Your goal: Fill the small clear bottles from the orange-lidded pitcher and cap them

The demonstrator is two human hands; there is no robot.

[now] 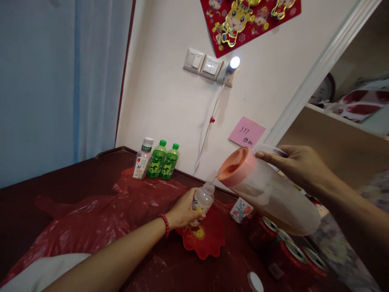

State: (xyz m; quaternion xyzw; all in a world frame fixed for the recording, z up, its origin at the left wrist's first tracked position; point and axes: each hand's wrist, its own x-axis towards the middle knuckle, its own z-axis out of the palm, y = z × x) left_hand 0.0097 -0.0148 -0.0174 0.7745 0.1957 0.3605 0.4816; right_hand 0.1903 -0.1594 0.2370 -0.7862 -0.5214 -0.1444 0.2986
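My left hand (182, 211) is wrapped round a clear plastic bottle (204, 198) with an open neck and a flowered label. The bottle stands tilted slightly over a red scalloped mat (209, 241). My right hand (299, 162) grips the handle of a frosted pitcher (270, 194) with an orange lid (238, 166). The pitcher is tipped to the left, and a thin stream runs from its spout to the bottle's mouth. A white cap (255, 281) lies at the table's near edge.
Two green bottles (158, 160) and a white-capped clear bottle (142, 160) stand by the wall. A patterned cup (241, 211) and several opened red cans (288, 257) sit at right. A red plastic sheet (91, 219) covers part of the dark table (18, 202). A cord (206, 134) hangs from the socket.
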